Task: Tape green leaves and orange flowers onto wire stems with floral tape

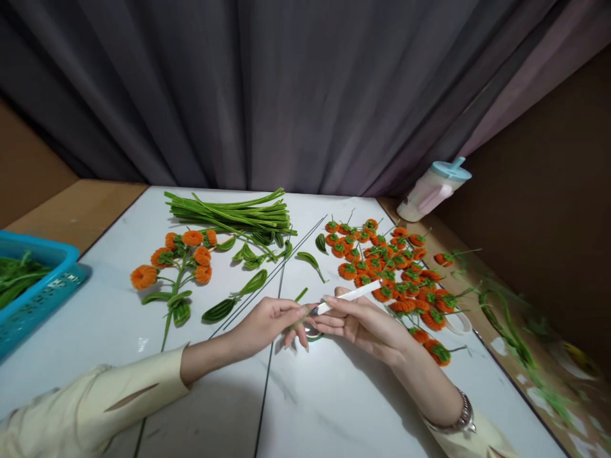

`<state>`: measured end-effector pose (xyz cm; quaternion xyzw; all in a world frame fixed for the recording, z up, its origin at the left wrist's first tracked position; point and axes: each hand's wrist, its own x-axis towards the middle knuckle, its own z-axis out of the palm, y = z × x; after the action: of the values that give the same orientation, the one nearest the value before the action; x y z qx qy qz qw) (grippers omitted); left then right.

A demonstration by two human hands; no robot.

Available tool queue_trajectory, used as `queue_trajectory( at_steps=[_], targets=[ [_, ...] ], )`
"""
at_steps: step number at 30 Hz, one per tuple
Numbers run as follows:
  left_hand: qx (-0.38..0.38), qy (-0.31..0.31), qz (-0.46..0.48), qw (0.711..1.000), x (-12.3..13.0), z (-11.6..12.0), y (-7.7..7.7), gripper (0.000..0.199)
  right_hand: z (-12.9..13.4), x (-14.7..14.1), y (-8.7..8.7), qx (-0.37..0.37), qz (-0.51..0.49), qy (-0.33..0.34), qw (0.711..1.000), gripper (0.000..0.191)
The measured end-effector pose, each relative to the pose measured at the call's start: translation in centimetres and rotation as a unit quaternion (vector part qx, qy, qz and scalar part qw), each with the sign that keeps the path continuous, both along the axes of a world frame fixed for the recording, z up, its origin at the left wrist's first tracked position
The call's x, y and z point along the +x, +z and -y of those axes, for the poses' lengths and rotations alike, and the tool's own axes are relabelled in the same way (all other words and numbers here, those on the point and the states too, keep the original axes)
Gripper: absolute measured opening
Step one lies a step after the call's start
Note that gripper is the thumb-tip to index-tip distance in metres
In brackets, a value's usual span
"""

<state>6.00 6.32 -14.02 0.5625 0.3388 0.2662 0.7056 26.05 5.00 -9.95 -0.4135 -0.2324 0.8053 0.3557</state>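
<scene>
My left hand (pixel 279 321) pinches a thin green piece, blurred and mostly hidden by the fingers. Just beyond those fingertips, a short green stem (pixel 301 294) shows; whether it is the same piece I cannot tell. My right hand (pixel 363 321) is closed on a slim white stick (pixel 351 296), whose dark bluish tip points at the left fingertips. Under the hands lies a ring-like object (pixel 312 333), partly covered. To the left rests a made-up branch of fuzzy orange flowers (pixel 193 238) with green leaves. Loose green leaves (pixel 252 282) lie beyond my left hand.
Many orange fuzzy heads with green tops and wires (pixel 382 261) cover the table's right side. Behind lies a bundle of green stems (pixel 233 212). A blue basket (pixel 42 299) stands at left, a lidded cup (pixel 433 189) at back right. A white ring (pixel 459 322) lies at right.
</scene>
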Motion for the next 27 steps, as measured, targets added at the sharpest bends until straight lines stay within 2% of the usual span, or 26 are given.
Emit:
queue_trajectory(
  at_steps=[9, 15, 21, 27],
  targets=[
    [-0.051, -0.004, 0.062, 0.997, 0.0, -0.2, 0.0, 0.034, 0.1, -0.5, 0.1, 0.065, 0.042, -0.030, 0.997, 0.036],
    [-0.010, -0.017, 0.031, 0.999, 0.0, -0.2, -0.1, 0.032, 0.5, -0.4, 0.4, 0.122, 0.101, -0.035, 0.987, 0.035],
    [0.002, -0.020, 0.007, 1.000, 0.0, -0.1, -0.2, 0.036, 0.8, -0.6, 1.0, 0.123, 0.140, -0.045, 0.981, 0.031],
    [-0.011, -0.018, -0.004, 1.000, 0.0, 0.0, 0.2, 0.035, 0.8, -0.4, 1.1, 0.123, 0.133, -0.032, 0.983, 0.029]
  ],
)
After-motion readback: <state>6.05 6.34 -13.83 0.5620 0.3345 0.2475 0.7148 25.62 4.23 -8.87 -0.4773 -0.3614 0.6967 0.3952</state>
